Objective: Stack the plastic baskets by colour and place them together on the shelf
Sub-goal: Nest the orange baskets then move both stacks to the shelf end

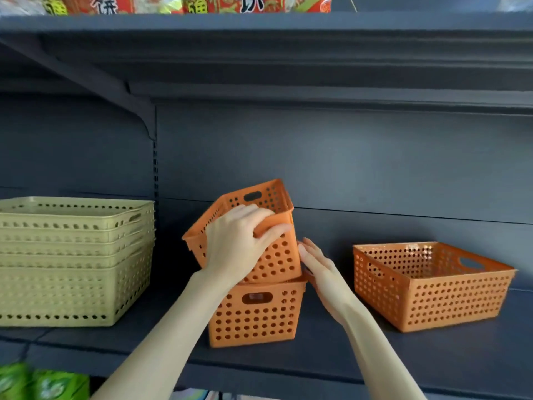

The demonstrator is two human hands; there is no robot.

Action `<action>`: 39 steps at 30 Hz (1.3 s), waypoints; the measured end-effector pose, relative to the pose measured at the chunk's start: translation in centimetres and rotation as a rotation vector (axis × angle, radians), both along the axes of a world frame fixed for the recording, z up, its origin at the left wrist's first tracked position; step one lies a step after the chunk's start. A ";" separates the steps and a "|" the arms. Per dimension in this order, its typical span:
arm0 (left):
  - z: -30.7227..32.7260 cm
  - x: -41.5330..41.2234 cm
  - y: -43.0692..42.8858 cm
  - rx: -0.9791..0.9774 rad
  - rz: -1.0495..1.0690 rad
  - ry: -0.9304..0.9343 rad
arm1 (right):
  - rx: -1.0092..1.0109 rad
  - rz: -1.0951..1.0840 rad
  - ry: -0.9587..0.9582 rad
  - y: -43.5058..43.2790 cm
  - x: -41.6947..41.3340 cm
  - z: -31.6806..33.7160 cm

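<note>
A small orange basket (277, 258) is tilted, its bottom resting in the mouth of a second small orange basket (253, 316) that stands on the dark shelf (346, 350). My left hand (233, 243) grips the tilted basket's near rim. To the right of both baskets, my right hand (320, 269) is flat with fingers apart, its fingertips beside the tilted basket's wall. A wider orange basket (432, 290) stands alone to the right. At the left sits a stack of several green baskets (72, 264).
The upper shelf (259, 24) hangs low overhead and carries red and yellow packets (184, 4). A bracket (138, 111) slopes down at the upper left. Green packets (43, 382) lie below the shelf at the bottom left.
</note>
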State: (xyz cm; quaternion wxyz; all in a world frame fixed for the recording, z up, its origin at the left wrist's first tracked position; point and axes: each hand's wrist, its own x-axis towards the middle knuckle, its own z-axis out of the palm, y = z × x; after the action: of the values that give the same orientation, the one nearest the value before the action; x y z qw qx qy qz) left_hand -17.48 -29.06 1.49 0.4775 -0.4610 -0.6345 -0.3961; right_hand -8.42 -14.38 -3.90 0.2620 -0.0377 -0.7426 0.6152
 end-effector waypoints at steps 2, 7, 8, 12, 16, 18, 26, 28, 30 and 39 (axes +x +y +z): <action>-0.7 -0.5 0.0 -0.057 -0.015 0.020 | -0.008 -0.021 -0.036 0.2 -0.6 -0.8; -1.9 -1.6 -0.9 -0.168 -0.093 0.068 | 0.014 -0.119 0.004 -0.7 -1.2 -0.7; -1.8 -1.9 -1.1 -0.174 -0.102 0.079 | 0.030 -0.118 0.013 -0.9 -1.3 -0.8; -0.9 -2.5 -1.9 -0.256 -0.097 0.163 | 0.068 -0.129 0.007 -1.6 -1.6 -1.4; -1.5 -2.5 -2.4 -0.361 -0.075 0.191 | 0.062 -0.146 0.010 -2.1 -1.7 -2.0; -2.0 -2.7 -2.7 -0.376 -0.079 0.147 | 0.032 -0.173 0.040 -2.3 -1.8 -2.2; -6.6 -1.9 -2.5 -0.261 -0.104 0.060 | 0.026 -0.175 0.112 -2.8 -2.0 -2.7; -7.1 -2.0 -2.4 -0.125 -0.093 0.030 | 0.060 -0.197 0.084 -2.7 -2.1 -3.2; -7.3 -2.6 -2.5 -0.030 -0.109 -0.030 | 0.079 -0.252 0.073 -2.5 -1.9 -3.5; -9.6 -6.1 -2.8 0.282 -0.340 -0.780 | 0.069 -0.560 0.061 -0.7 -1.1 -3.9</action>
State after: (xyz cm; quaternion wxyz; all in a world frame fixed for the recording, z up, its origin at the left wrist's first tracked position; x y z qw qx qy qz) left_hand -23.62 -31.84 -8.06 0.1888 -0.3054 -0.6220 -0.6958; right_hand -9.56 -15.11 -7.82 0.4450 -0.2140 -0.7156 0.4941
